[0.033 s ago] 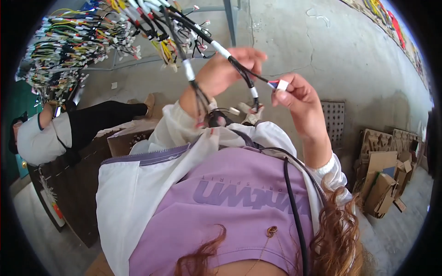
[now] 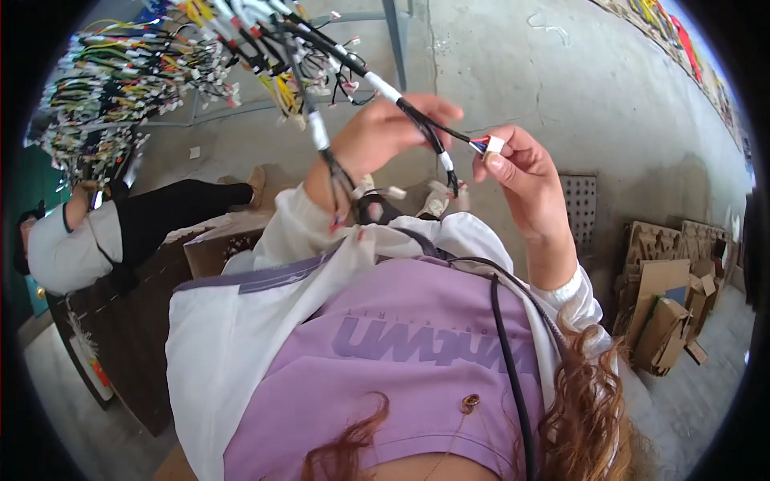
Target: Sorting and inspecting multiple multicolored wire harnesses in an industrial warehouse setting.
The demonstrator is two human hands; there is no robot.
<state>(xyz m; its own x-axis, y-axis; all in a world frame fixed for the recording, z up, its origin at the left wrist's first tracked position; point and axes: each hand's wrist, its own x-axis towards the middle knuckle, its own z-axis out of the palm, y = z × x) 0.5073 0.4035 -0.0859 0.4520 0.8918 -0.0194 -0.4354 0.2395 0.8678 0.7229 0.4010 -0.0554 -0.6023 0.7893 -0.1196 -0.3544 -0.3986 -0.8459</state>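
A grey concrete floor (image 2: 561, 72) lies below, with cardboard scraps (image 2: 670, 297) at right. The right hand (image 2: 517, 172) has its grip pinched on a small white connector (image 2: 495, 145); the left hand (image 2: 385, 132) has its grip closed round the black wire harness (image 2: 417, 120) just beside it.

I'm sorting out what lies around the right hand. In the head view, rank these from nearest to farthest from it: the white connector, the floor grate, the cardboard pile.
1. White connector: pinched in the right hand.
2. Floor grate: just right of the wrist.
3. Cardboard pile: farther off, lower right.
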